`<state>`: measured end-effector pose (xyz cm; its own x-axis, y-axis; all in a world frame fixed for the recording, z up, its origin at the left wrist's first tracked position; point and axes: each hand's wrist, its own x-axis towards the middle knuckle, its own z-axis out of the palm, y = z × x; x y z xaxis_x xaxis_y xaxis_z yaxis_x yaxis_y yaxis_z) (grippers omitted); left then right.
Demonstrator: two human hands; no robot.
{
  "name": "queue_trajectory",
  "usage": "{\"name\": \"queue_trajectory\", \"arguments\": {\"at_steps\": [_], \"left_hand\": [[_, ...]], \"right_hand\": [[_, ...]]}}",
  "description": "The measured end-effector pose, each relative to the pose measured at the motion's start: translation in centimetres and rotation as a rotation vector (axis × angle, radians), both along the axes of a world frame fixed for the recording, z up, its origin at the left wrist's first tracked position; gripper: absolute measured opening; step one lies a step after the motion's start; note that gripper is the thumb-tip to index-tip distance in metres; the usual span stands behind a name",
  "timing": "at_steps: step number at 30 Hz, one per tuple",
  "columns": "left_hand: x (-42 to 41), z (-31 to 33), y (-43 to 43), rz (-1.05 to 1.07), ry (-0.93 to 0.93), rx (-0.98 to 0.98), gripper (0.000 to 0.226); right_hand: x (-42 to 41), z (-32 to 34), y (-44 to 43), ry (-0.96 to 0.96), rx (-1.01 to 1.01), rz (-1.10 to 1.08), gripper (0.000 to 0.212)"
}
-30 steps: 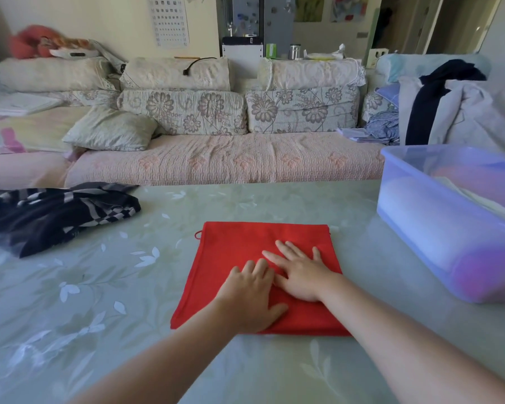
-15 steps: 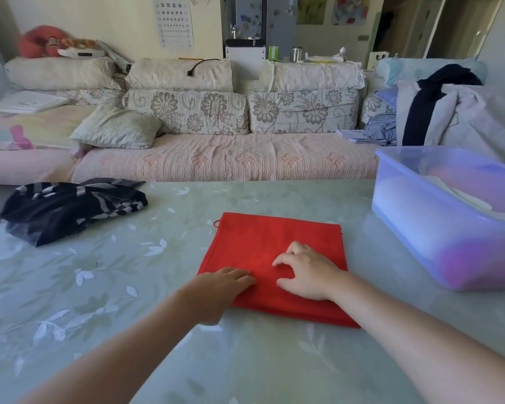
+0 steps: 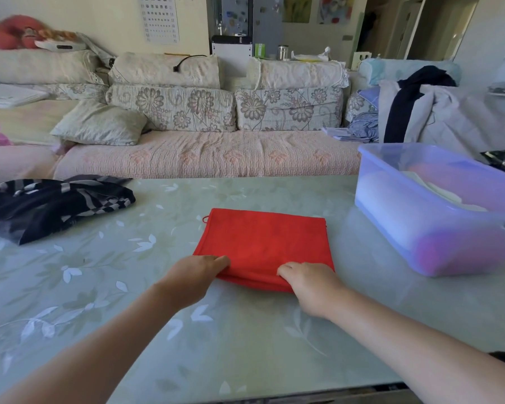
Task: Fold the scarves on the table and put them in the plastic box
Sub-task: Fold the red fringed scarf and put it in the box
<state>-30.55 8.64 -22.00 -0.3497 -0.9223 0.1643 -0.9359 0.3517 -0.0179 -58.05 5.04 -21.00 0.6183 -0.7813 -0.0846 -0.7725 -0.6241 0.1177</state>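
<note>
Left hand (image 3: 196,275) and right hand (image 3: 309,282) each grip the near edge of the red scarf (image 3: 263,240), fingers curled on it. It lies folded flat on the bench (image 3: 129,287), not yet in the plastic box (image 3: 405,225) nearby, which seems to hold pale cloth. The black-and-white scarf (image 3: 56,205) lies bunched, unfolded.

Matt red cloth scarf (image 3: 264,243), translucent plastic box (image 3: 397,217) (slightly glossy), glossy tabletop (image 3: 245,339)
</note>
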Motion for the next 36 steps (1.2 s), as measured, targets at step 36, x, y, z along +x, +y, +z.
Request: {"name": "queue_trajectory", "arguments": {"at_steps": [36], "left_hand": [[-3.9,-3.1,-9.6,0.37,0.102,0.137,0.058]], "right_hand": [[0.7,-2.8,-11.0,-0.125,0.082,-0.078,0.054]]}}
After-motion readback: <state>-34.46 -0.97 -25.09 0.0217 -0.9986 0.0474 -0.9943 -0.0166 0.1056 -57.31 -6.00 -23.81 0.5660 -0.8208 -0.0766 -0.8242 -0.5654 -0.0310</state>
